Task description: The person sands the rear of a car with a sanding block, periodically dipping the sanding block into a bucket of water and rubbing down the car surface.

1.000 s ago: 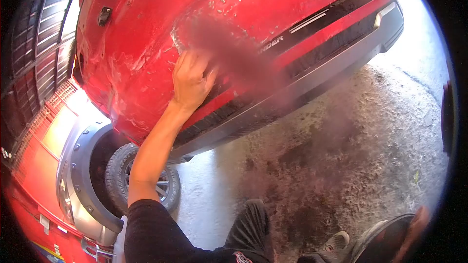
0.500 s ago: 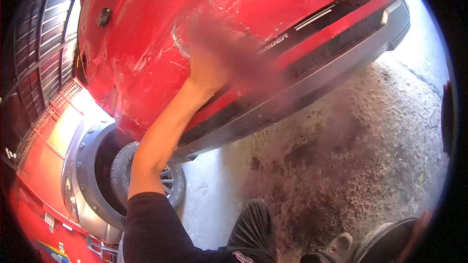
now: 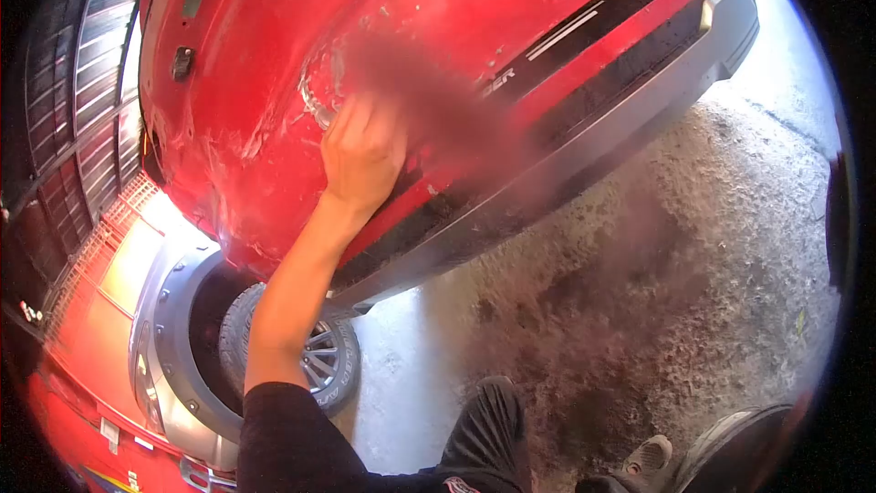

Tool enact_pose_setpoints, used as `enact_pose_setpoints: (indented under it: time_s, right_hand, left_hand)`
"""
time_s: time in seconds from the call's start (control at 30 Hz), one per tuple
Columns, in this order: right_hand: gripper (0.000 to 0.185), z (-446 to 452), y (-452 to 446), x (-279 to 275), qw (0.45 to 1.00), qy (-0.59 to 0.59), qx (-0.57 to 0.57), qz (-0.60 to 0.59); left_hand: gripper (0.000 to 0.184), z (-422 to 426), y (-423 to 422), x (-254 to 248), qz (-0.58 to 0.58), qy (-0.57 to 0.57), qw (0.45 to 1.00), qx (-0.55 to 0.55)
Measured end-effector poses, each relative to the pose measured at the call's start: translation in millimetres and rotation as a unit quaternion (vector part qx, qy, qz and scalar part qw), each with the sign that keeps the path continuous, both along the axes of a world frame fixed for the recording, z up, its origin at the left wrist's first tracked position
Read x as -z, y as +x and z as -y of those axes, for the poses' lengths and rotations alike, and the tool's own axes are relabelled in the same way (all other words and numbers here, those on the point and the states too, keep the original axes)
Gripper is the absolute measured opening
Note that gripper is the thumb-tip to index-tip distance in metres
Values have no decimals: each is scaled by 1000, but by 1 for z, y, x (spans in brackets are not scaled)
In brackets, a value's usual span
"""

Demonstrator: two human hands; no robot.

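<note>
My left hand (image 3: 363,148) is closed, its knuckles facing up, against a red vehicle body panel (image 3: 246,64). Its fingertips point at a rough, chipped patch (image 3: 318,100) where pale material shows through the red. Whether something small sits in the fingers is hidden. A dark blurred smear covers the area just right of the hand. Below that runs a black trim strip (image 3: 566,36) with white stripes and partly covered lettering. My right hand is out of view.
A grey lower bumper (image 3: 657,96) edges the red panel. At left, a tyre with a spoked wheel (image 3: 319,361) stands by a silver fender (image 3: 173,393) with a dark flare. Rough stained ground (image 3: 730,219) and a shoe (image 3: 650,456) lie below.
The view has shifted, so the panel sits slightly lower and further left. My left hand shows more sharply now, still at the chipped patch. The smear covers more of the lettering.
</note>
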State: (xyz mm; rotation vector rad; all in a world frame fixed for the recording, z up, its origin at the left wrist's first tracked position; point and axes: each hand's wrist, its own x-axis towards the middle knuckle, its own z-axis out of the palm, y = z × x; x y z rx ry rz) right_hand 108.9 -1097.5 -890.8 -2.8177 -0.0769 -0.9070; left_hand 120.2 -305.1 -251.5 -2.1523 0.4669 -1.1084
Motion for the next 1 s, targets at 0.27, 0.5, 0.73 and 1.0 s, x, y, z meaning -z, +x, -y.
enact_pose_setpoints:
  time_s: [0.27, 0.5, 0.73, 1.0]
  right_hand:
    - [33, 3, -6, 16, 1000, 17, 0, 6]
    - [34, 10, -1, 25, 999, 33, -7, 22]
    - [35, 13, 7, 55, 991, 113, -27, 63]
    - [36, 10, 0, 30, 999, 32, -9, 25]
  left_hand:
    - [15, 11, -2, -7, -36, 2, 999, 5]
    - [17, 2, 9, -14, -62, 42, 997, 4]
    - [17, 23, 21, -25, -90, 120, 988, -31]
    - [14, 20, 24, -27, -96, 138, 986, -11]
